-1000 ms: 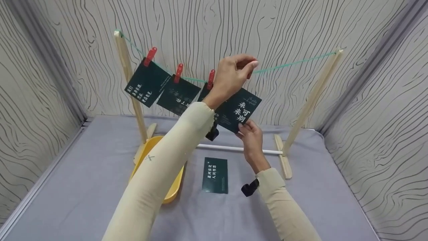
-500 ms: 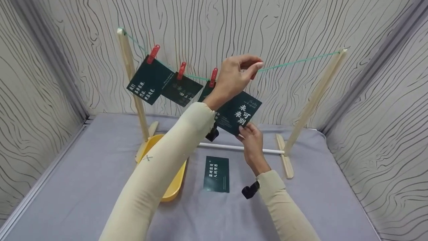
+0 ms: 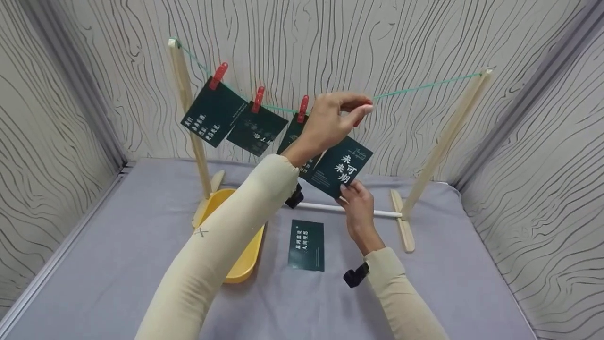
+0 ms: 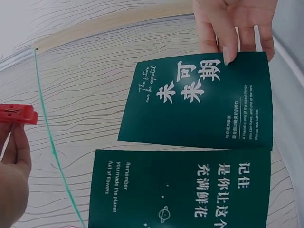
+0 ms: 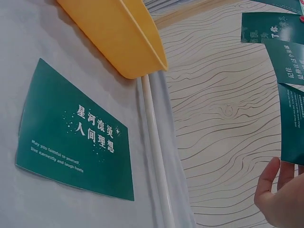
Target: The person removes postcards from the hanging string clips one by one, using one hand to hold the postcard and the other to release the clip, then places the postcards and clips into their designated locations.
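In the head view my left hand (image 3: 330, 115), raised near the green string (image 3: 415, 89), pinches a red clothespin (image 4: 19, 114). The left wrist view shows that clothespin beside the string and apart from it. Lower down, my right hand (image 3: 359, 210) holds a dark green card (image 3: 343, 165) by its bottom edge, thumb on the printed face. The card's upper part is partly behind my left hand in the head view. Its neighbour, another green card (image 4: 180, 190), hangs close beside it under a red clothespin (image 3: 303, 108).
Two more cards hang farther left, including a left-end card (image 3: 212, 113) under its own clothespin. Wooden posts (image 3: 443, 141) hold the string, joined low by a white rod (image 3: 330, 208). A yellow basin (image 3: 245, 264) and a loose green card (image 3: 306, 245) are on the grey cloth.
Both hands have come down a little, the right one carrying the card lower and the left one keeping the clothespin. The head view has shifted slightly.
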A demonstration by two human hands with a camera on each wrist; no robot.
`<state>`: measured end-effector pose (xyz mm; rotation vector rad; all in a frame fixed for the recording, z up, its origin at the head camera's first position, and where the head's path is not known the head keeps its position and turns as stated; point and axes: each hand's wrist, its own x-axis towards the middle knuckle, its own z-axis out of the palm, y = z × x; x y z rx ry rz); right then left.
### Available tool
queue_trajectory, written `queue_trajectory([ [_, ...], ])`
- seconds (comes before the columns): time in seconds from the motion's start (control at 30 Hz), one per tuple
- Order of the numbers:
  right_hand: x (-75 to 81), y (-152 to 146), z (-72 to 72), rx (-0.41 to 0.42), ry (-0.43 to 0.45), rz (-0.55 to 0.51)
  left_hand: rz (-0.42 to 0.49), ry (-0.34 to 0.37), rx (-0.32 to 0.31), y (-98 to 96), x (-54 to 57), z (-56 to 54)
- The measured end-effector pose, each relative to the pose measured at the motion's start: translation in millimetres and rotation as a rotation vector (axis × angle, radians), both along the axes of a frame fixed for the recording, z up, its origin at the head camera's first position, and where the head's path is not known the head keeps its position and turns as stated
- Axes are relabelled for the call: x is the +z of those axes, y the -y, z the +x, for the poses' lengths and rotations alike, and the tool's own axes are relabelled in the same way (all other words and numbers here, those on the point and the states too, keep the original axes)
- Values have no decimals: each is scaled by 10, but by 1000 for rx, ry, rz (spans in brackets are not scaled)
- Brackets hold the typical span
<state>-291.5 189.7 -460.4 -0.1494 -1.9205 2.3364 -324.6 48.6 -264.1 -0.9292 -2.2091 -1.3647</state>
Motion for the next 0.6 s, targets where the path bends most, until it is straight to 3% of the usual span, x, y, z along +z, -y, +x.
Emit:
queue_trajectory([
  [0.6,-198,13,135,14,14,-16,-171,-22,-35,141,-247,106],
])
